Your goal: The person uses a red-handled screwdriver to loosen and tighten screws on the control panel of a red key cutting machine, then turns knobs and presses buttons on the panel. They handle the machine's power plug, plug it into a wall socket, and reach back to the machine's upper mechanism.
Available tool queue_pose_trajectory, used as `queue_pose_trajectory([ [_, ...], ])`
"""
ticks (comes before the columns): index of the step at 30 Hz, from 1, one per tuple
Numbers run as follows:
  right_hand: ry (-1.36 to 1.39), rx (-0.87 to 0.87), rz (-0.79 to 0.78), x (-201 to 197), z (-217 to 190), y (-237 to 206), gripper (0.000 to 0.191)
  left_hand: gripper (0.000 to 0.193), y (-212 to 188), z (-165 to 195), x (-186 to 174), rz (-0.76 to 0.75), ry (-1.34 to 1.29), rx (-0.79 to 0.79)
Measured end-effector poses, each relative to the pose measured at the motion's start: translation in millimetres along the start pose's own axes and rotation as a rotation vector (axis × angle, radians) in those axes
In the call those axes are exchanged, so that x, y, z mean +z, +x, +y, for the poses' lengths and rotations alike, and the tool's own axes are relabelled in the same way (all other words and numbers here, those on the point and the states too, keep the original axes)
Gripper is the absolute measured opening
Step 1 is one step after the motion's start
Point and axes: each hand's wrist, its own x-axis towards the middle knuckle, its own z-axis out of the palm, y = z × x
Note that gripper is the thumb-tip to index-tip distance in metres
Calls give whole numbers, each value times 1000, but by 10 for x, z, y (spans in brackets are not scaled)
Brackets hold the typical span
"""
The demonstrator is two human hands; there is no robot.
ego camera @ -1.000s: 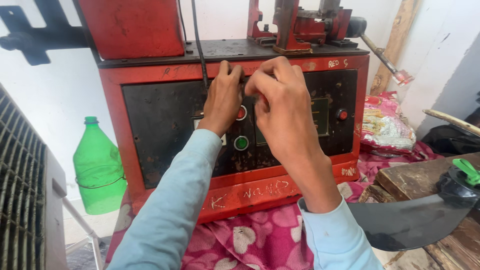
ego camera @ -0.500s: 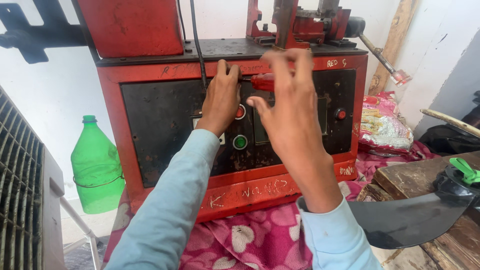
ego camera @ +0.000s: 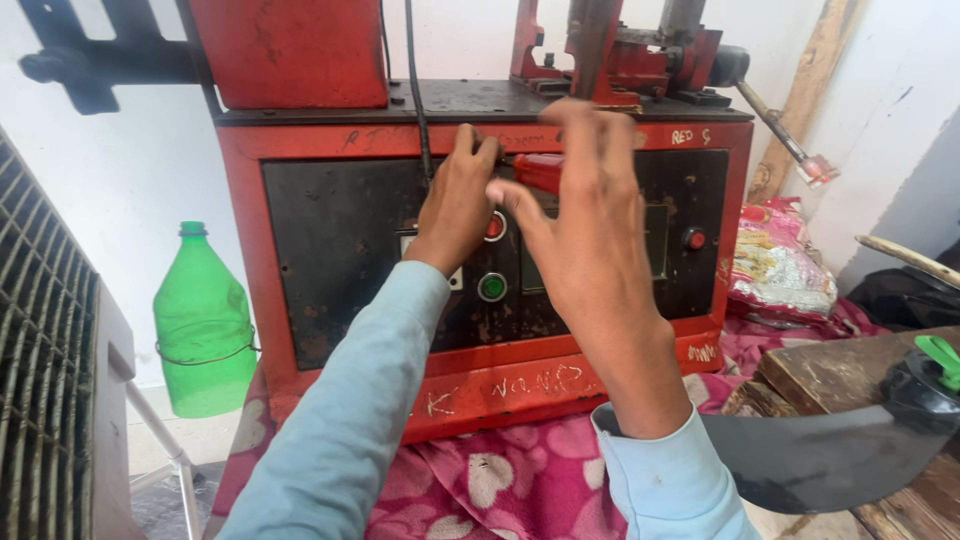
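The left hand (ego camera: 458, 205) presses against the top of the black panel (ego camera: 340, 250) on the red machine (ego camera: 300, 130), fingers curled by the red-handled screwdriver (ego camera: 537, 171). The right hand (ego camera: 590, 235) hovers just beside that handle, fingers spread, gripping nothing. A green button (ego camera: 491, 287) sits below the hands.

Right hand (ego camera: 590, 230) hides red handle (ego camera: 538, 172)

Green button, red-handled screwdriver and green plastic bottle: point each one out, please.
Green button (ego camera: 491, 287), head view, on its round face.
Red-handled screwdriver (ego camera: 538, 172), head view, on the red handle between the hands.
Green plastic bottle (ego camera: 203, 325), head view, on the middle of its body.
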Motion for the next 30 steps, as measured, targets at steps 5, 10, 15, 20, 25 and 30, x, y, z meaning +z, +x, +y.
queue_pose_trajectory([
  [5, -42, 189, -198, -59, 22, 54, 21, 20, -13, 24, -15, -20, 6, -40],
  [10, 8, 10, -131, -99, 35, 13, 23, 15, 25, 51, -4, 0, -17, -66],
  [15, -185, 77, -16, -93, 74, 16, 54, 17, 29, 58, -14, 4, 11, -56],
  [20, -176, 76, -147, -105, 112, 56, 21, 25, 27, 75, -33, -39, -15, -91],
  [25, 15, 31, -145, -118, 21, 92, 31, 24, 53, 86, -38, -58, 6, -92],
  [30, -302, 439, -291, -203, 0, 144, 35, 20, 45, 72, -13, -68, 72, -80],
])
